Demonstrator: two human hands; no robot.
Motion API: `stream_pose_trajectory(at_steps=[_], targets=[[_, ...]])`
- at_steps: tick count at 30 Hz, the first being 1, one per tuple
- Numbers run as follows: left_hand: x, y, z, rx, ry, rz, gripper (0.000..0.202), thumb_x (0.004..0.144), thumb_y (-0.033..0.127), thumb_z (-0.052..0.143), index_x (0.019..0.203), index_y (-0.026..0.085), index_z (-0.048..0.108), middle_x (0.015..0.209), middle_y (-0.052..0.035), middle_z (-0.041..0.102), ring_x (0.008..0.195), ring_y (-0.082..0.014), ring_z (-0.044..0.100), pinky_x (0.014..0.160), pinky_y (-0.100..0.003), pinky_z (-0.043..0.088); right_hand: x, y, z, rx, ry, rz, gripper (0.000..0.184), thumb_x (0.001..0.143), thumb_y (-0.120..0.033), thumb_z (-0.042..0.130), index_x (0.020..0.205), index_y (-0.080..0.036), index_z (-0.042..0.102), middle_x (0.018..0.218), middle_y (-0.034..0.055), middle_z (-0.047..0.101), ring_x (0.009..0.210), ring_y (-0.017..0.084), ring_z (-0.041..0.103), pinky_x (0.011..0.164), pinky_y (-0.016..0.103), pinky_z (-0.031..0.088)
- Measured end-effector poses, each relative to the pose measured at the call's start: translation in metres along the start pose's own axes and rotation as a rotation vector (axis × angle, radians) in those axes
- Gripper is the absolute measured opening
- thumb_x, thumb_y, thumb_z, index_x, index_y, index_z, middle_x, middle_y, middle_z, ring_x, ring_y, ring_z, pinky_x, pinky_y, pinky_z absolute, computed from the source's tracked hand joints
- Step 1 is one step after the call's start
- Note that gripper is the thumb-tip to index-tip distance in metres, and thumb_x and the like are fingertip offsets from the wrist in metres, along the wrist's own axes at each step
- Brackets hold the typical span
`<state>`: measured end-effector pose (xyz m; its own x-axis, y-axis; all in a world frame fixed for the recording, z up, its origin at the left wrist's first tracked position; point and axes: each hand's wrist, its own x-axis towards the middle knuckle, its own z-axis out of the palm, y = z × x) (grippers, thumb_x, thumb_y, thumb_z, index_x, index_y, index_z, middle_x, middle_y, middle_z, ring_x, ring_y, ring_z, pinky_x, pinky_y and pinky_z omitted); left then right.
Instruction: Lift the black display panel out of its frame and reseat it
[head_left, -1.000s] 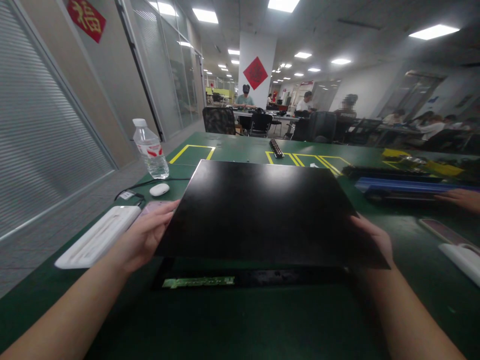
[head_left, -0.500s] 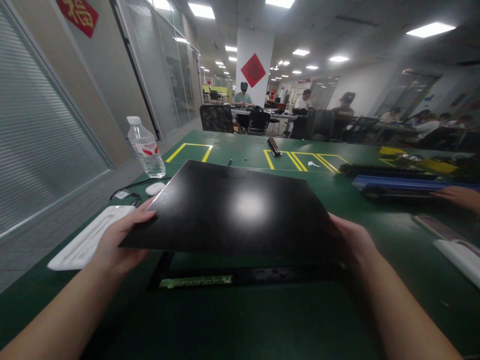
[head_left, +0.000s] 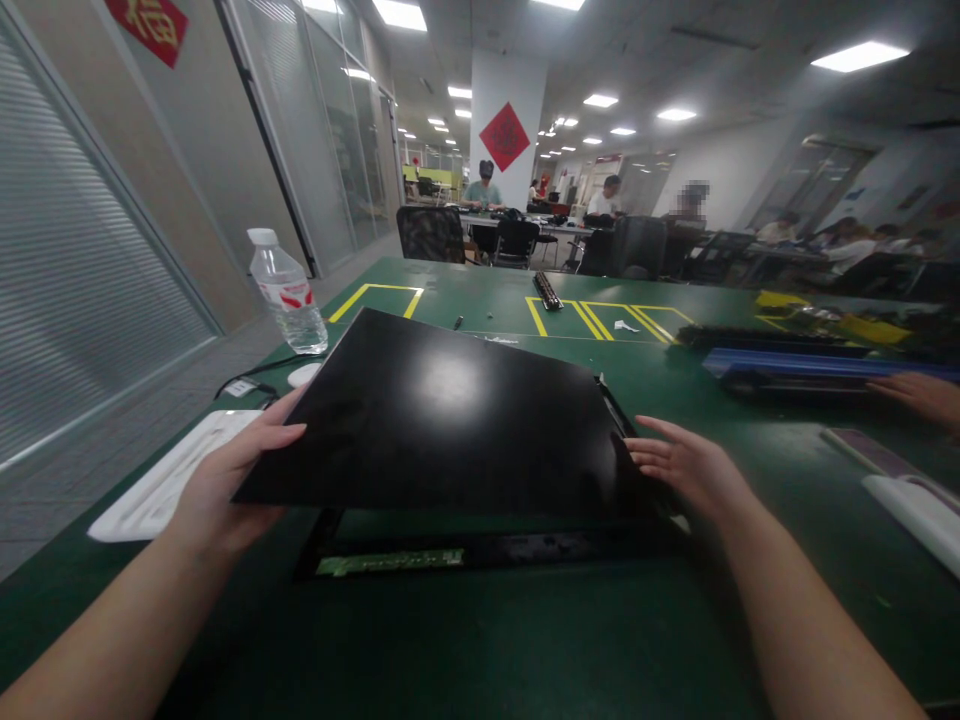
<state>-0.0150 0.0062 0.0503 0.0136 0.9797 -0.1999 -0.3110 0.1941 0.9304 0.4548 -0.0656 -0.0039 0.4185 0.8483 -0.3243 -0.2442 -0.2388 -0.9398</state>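
A large glossy black panel hangs tilted above a black frame that lies on the green table and carries a green circuit strip along its near edge. My left hand grips the panel's left edge, thumb on top. At the panel's right edge, my right hand has its fingers stretched out and apart, touching or just beside the panel's lower right corner.
A water bottle, a white mouse and a white tray sit at the left. Yellow tape marks cross the green table. Another person's hand rests by a blue-edged panel at the right. People sit at desks behind.
The panel has swung left and dropped at its right side. My right hand has let go of the edge and opened. My left hand still holds the left edge.
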Motion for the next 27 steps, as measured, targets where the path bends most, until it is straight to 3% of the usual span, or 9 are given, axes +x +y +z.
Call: stream_pose_trajectory(at_steps=[5,11,19,27], targets=[[-0.003,-0.005,0.000,0.007,-0.025,0.001,0.068,0.062,0.027,0.087,0.129,0.028,0.079,0.120,0.0002,0.086,0.110,-0.0323,0.080,0.066,-0.025,0.068,0.009,0.001,-0.012,-0.028,-0.003,0.013,0.046,0.086,-0.036,0.070,0.130,-0.024,0.064,0.101,0.0134,0.083,0.086,0.025,0.078,0.076,0.037,0.060],[0.000,-0.010,0.000,0.056,-0.074,0.010,0.065,0.060,0.030,0.090,0.124,0.027,0.080,0.126,-0.0021,0.084,0.120,-0.0362,0.075,0.080,-0.031,0.068,0.013,0.004,-0.017,-0.117,0.021,-0.024,0.052,0.081,-0.044,0.073,0.130,-0.025,0.067,0.103,0.0121,0.083,0.092,0.027,0.077,0.075,0.036,0.056],[0.001,-0.012,0.001,0.071,-0.075,0.009,0.067,0.061,0.032,0.089,0.127,0.026,0.079,0.123,-0.0037,0.085,0.118,-0.0376,0.076,0.082,-0.033,0.069,0.009,0.006,-0.010,-0.146,0.088,-0.064,0.045,0.078,-0.048,0.073,0.117,-0.026,0.070,0.097,0.0104,0.084,0.071,0.023,0.064,0.060,0.033,0.047],[0.001,-0.013,0.003,0.087,-0.119,-0.003,0.064,0.060,0.030,0.090,0.123,0.026,0.080,0.122,-0.0052,0.085,0.112,-0.0375,0.079,0.078,-0.034,0.068,0.011,0.009,-0.008,-0.187,0.147,-0.092,0.041,0.076,-0.049,0.072,0.110,-0.026,0.070,0.091,0.0101,0.083,0.063,0.022,0.060,0.053,0.033,0.043]])
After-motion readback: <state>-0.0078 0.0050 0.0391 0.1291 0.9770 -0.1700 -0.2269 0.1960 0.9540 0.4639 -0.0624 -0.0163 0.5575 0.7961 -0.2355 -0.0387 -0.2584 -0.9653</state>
